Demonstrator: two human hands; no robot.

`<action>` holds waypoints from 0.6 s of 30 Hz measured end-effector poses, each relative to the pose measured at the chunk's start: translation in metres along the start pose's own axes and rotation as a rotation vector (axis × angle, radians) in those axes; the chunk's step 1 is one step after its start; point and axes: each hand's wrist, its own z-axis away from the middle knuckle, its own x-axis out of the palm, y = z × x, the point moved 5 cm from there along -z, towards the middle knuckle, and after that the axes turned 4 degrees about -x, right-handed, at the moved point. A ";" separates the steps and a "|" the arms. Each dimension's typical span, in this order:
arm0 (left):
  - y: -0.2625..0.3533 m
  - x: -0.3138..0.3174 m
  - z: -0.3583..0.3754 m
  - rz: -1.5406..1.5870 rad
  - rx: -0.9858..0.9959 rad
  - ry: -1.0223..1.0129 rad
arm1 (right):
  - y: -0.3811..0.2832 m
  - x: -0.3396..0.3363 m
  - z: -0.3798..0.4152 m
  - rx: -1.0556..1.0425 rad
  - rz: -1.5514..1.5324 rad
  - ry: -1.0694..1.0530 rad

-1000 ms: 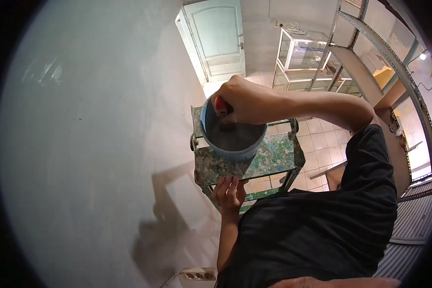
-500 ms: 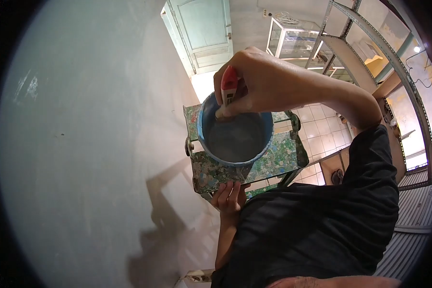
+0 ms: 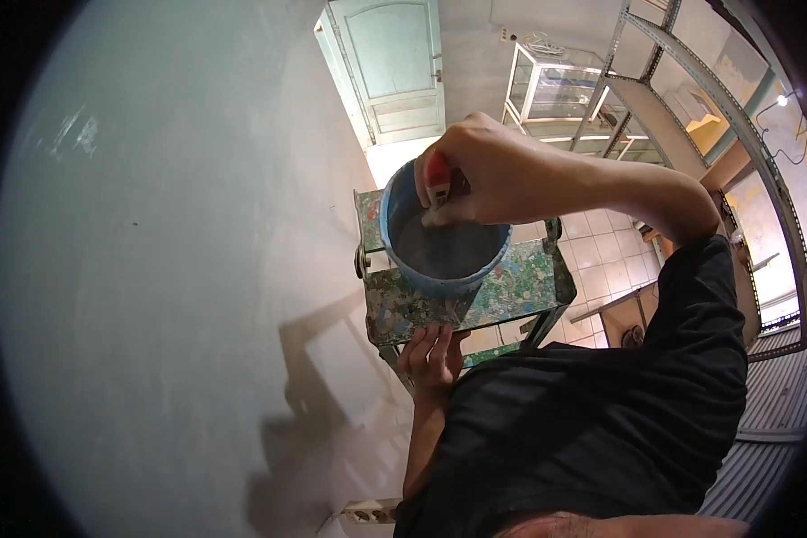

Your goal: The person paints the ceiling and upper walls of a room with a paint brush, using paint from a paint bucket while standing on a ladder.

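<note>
A: Looking down through the head view, only one camera to log. The right hand point(image 3: 484, 170) is clenched around a red-handled tool point(image 3: 438, 172), probably a paintbrush, though its working end is hidden behind the fingers and inside the blue bucket point(image 3: 444, 247).

B: Where does the bucket sit?

A: On the paint-spattered top platform point(image 3: 511, 287) of a stepladder, close to the big pale wall point(image 3: 179, 269) on the left. The right hand hovers over the far-left part of the bucket rim, tool tip pointing down into it.

B: And the other hand?

A: The left hand point(image 3: 432, 354) is cupped under the near edge of the platform, fingers curled up against it, steadying or gripping. It holds nothing else.

B: How far along is the work?

A: My reading: the tool is being loaded or stirred in the bucket. Grey-blue liquid shows inside. The wall looks fairly even in tone, with a few light scuffs at the upper left; I cannot tell fresh coat from old. So the dipping is in hand, and any stroke on the wall is not yet under way.

B: Surroundings?

A: Pale green door point(image 3: 394, 67) far off, a glass cabinet point(image 3: 556, 99) to its right, metal shelving point(image 3: 690, 81) at far right, tiled floor below, a power strip point(image 3: 368, 513) at the near wall base.
</note>
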 end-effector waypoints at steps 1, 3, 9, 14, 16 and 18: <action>0.001 0.000 -0.002 0.013 -0.003 -0.003 | -0.002 -0.001 0.000 0.003 0.026 0.008; 0.001 -0.003 -0.002 0.004 -0.012 -0.018 | -0.005 0.001 0.002 -0.012 0.012 0.025; 0.005 -0.005 -0.007 0.010 -0.040 -0.049 | -0.008 0.002 0.003 -0.067 0.000 0.040; 0.007 -0.004 -0.009 0.024 -0.070 -0.054 | -0.010 -0.002 0.010 -0.049 -0.020 0.086; 0.008 -0.005 -0.012 0.028 -0.074 -0.063 | -0.010 -0.001 0.016 -0.023 0.055 0.116; 0.009 -0.007 -0.012 0.027 -0.084 -0.068 | -0.012 0.001 0.022 -0.043 0.057 0.125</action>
